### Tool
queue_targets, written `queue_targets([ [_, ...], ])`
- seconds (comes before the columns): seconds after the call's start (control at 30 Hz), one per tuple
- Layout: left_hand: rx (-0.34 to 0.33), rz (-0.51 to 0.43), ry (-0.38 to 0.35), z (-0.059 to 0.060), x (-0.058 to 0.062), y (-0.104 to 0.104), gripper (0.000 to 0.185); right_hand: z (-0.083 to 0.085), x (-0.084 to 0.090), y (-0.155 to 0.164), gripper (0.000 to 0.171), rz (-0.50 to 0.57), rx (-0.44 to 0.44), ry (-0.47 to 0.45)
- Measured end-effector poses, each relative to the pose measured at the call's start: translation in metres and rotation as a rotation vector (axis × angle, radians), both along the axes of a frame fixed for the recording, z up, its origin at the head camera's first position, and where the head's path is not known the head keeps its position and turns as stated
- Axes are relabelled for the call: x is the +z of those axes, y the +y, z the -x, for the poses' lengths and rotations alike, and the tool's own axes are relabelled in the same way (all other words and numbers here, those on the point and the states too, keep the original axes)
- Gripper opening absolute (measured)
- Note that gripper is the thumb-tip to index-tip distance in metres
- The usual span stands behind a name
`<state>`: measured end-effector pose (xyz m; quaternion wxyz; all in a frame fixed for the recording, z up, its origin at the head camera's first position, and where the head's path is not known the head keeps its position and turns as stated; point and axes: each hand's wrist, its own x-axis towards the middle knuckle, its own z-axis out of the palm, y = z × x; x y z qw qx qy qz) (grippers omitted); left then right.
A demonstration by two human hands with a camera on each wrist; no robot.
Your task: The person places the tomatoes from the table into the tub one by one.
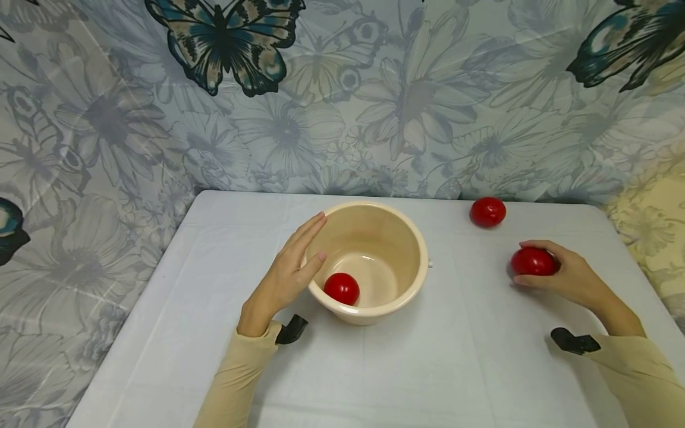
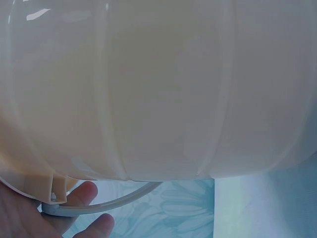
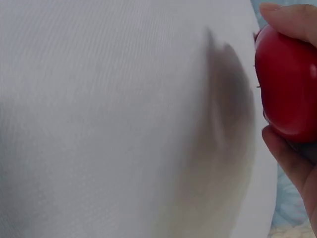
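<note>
Clamped by the right grip (image 1: pixel 575 278) round a red tomato (image 1: pixel 533 261) at the right of the surface (image 1: pixel 455 362); cannot tell whether lifted. Probably light, firm with slight give, slick-skinned and easily bruised: hold round the widest part, fingers and thumb opposed, squeezing gently. Farther left, resting against the left side of a cream bucket (image 1: pixel 369 235) with the left grip (image 1: pixel 291 264), fingers straight, thumb apart. Inside, near left, holding a second tomato (image 1: pixel 341 289), seen only from the head; beyond the right grip, note a third tomato (image 1: pixel 487 212). Shown only at left wrist: a grey handle (image 2: pixel 119 202).
</note>
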<state>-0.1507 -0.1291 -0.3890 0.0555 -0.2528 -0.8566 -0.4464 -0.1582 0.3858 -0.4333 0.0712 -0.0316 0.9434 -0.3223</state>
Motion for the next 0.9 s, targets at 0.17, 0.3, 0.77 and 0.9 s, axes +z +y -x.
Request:
queue_targets([
  [0.17,-0.001,-0.007,0.008,0.000,0.000,0.001,0.059,0.000,0.006,-0.005,0.072,0.007,0.000,0.032],
  [0.3,0.000,-0.003,0.004,0.000,0.000,0.001,0.059,0.001,0.011,-0.011,0.071,-0.003,0.014,0.060],
  [0.77,0.008,0.004,-0.002,0.000,0.000,0.001,0.059,-0.003,0.031,-0.034,0.069,0.009,0.061,0.130],
  [0.9,0.005,-0.004,0.000,0.000,0.000,0.001,0.060,-0.005,0.038,-0.042,0.070,0.026,0.071,0.142],
])
